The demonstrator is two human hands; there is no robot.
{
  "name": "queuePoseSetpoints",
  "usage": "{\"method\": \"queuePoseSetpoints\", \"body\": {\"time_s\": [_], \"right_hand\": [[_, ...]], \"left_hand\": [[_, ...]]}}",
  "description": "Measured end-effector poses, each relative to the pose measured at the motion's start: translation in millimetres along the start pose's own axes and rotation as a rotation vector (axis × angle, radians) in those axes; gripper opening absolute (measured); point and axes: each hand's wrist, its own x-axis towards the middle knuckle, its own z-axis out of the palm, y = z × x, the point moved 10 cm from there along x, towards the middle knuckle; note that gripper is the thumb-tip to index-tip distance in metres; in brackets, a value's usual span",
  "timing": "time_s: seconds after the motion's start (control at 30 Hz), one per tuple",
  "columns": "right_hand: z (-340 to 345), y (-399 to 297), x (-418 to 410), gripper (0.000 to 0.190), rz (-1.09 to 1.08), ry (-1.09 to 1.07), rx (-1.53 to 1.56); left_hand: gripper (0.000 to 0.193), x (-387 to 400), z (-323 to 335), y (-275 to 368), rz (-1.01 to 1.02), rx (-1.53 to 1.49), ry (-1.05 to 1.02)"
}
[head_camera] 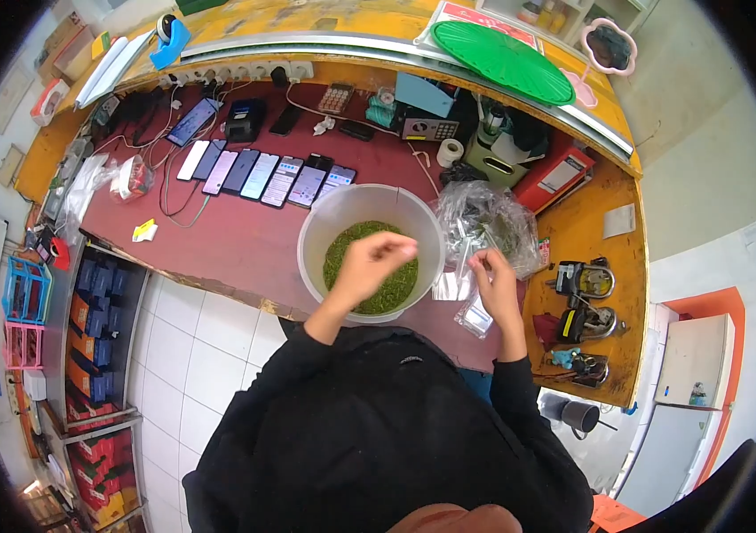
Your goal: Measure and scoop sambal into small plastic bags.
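Note:
A translucent white plastic tub (311, 230) stands on the dark red desktop, with shredded green plant material (388, 296) inside. My left hand (371, 263) is above the tub, fingers bent towards each other; whether something small is between them is unclear. My right hand (496, 280) is right of the tub, thumb and forefinger close together at a clear plastic piece; its grip is not plain. Behind the right hand lies a large crumpled clear plastic bag (497, 216). Small clear packets (474, 316) and silvery-white pieces (450, 285) lie just left of and below that hand.
Several smartphones (254, 176) lie in a row left of the tub, with cables (165, 176) beyond. A red binder (557, 173), a paper roll (450, 153) and a calculator (336, 98) stand or lie farther back. Padlocks (584, 280) lie on the wooden ledge at right.

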Motion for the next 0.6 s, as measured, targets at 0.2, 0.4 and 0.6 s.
{"method": "queuePoseSetpoints", "body": {"time_s": [0.2, 0.4, 0.6], "right_hand": [[0.6, -90.6, 6.2, 0.011, -0.22, 0.01, -0.005], [12.6, -104.8, 8.0, 0.009, -0.252, 0.05, 0.086], [34.4, -95.3, 14.3, 0.01, -0.097, -0.222, 0.199]], "left_hand": [[0.012, 4.0, 37.1, 3.3, -0.063, 0.005, -0.101], [0.013, -4.8, 16.1, 43.3, 0.073, 0.266, -0.055], [0.018, -5.8, 14.7, 58.8, 0.265, 0.384, -0.162]]}}
